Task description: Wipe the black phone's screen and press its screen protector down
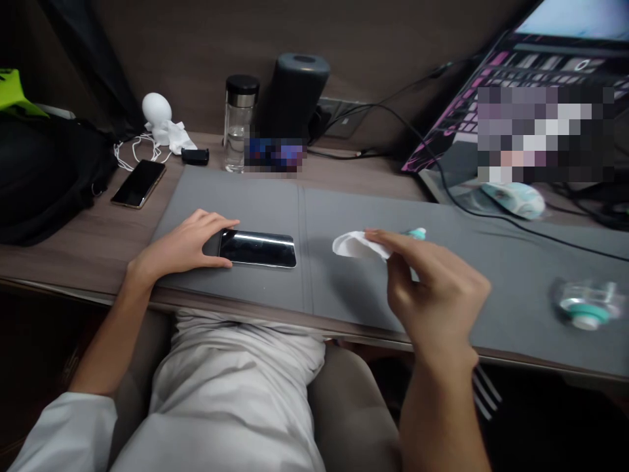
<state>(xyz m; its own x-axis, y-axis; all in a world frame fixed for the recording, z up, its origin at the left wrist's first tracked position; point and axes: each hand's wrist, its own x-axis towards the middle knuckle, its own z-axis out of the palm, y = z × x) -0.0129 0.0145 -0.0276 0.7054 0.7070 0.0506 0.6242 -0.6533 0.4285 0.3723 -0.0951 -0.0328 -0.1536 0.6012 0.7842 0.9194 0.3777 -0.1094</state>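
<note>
A black-screened smartphone [258, 250] lies flat on the grey desk mat [260, 292]. My left hand [189, 241] grips it by its left end, thumb at the near corner and fingers along the far edge. Off to the right, my right hand [435, 282] is raised above the mat, pinching a white wipe [356, 245] between thumb and fingers. The wipe hangs apart from the phone. Behind those fingers a small teal-and-white tip [417, 233] shows; the rest of that item is hidden. A clear bottle with a teal collar [587, 305] lies further right, slightly blurred.
Another phone [139, 183] lies at the left by a black bag [49, 170]. Along the back stand a white round-headed object [157, 111], a water bottle [238, 124] and a dark cylinder [297, 92]. A laptop [491, 98], a mouse [515, 198] and a trailing cable [442, 174] occupy the right.
</note>
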